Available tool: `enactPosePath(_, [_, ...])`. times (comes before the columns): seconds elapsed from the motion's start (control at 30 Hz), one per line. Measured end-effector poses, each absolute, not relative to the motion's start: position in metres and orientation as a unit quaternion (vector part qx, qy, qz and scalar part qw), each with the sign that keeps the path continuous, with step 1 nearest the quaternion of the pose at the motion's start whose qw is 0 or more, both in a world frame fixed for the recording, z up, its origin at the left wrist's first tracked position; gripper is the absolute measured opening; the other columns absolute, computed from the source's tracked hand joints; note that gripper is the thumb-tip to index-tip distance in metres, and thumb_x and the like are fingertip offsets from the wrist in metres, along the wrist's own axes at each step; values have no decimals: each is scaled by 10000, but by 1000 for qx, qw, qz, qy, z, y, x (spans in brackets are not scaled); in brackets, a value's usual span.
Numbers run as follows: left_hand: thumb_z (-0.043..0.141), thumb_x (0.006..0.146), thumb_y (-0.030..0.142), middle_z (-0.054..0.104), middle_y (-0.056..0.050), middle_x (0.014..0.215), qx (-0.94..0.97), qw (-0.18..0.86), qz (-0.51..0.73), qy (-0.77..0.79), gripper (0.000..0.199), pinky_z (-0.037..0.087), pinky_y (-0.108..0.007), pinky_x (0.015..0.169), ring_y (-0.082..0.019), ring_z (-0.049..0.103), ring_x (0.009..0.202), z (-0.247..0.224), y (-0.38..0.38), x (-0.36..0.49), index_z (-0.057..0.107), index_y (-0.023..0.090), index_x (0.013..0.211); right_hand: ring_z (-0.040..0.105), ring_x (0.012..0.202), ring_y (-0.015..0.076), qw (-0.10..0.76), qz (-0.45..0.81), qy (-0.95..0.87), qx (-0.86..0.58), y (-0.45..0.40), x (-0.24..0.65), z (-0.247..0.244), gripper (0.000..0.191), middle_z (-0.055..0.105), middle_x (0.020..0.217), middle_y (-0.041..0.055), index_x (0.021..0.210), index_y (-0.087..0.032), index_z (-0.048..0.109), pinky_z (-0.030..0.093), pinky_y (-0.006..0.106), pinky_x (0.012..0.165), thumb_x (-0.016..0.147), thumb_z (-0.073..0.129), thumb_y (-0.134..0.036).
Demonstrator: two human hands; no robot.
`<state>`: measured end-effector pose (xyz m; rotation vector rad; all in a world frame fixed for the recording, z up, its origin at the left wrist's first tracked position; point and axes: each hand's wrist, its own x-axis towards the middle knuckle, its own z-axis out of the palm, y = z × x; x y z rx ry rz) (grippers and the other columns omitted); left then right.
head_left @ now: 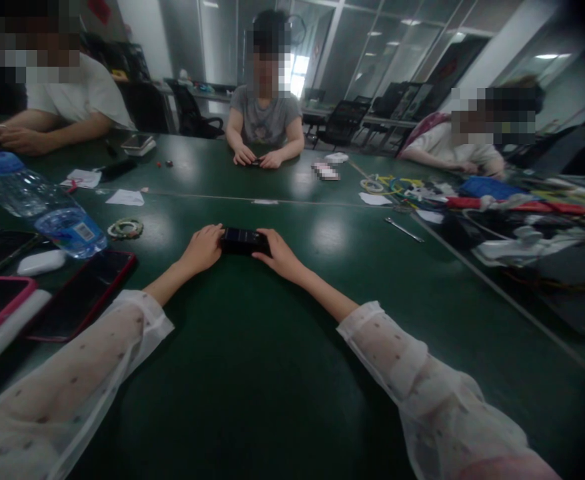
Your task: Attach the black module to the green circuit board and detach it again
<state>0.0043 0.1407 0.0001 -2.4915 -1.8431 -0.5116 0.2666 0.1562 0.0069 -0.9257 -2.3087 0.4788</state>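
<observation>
A small black phone-like device (242, 241) with a dark screen lies sideways between my hands, low over the green table (252, 373). My left hand (206, 245) is closed around its left end, and my right hand (276, 252) grips the right end with the thumb along the near edge. Its underside and some of my fingertips are hidden. Left of my left hand rests a beaded bracelet (125, 229). To the right, farther off, lies a thin metal wrench (404, 229).
At left stand a clear water bottle (67, 220), a red-edged phone (85, 297), a pink-cased phone (2, 300) and a white case (41, 262). Tangled cables (412, 190) spread at right. Three people sit around the table, one person (266, 120) directly opposite.
</observation>
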Motion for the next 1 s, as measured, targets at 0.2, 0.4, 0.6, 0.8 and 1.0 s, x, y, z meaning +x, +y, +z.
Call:
enactPosePath(0.2, [427, 913, 159, 478, -164, 1507, -796, 0, -164, -583, 506, 368, -530, 1141, -319, 421, 1404, -4, 144, 3, 487, 110, 1413, 557, 1235, 293, 299, 178, -871, -347, 156, 266, 9, 568, 551, 1313, 148, 1376, -193, 415, 478, 564, 1059, 885, 686, -286])
enactPosePath(0.4, [431, 902, 147, 473, -168, 1509, -797, 0, -164, -581, 517, 360, -524, 1144, -320, 413, 1408, -4, 144, 4, 484, 108, 1415, 556, 1240, 301, 300, 176, -871, -347, 156, 267, 9, 573, 553, 1310, 146, 1383, -206, 414, 474, 581, 1056, 886, 685, -291])
enactPosePath(0.6, [423, 913, 159, 477, -176, 1503, -795, 1, -163, -585, 494, 366, -521, 1144, -332, 417, 1402, -1, 141, 4, 498, 85, 1396, 551, 1254, 304, 301, 174, -871, -348, 157, 266, 5, 577, 543, 1335, 147, 1390, -211, 409, 470, 585, 1063, 889, 681, -305])
enactPosePath(0.8, [423, 911, 150, 481, -182, 1497, -795, -6, -166, -584, 503, 368, -526, 1141, -331, 420, 1399, 0, 141, 5, 486, 85, 1406, 551, 1255, 303, 298, 174, -871, -350, 158, 267, 5, 576, 542, 1343, 157, 1386, -192, 410, 480, 577, 1058, 892, 680, -311])
enactPosePath(1.0, [434, 908, 152, 479, -159, 1504, -794, -6, -170, -583, 522, 353, -532, 1153, -321, 410, 1409, -1, 141, 4, 471, 125, 1428, 556, 1253, 305, 299, 178, -870, -350, 156, 267, 7, 570, 548, 1339, 155, 1383, -200, 412, 482, 584, 1053, 893, 682, -306])
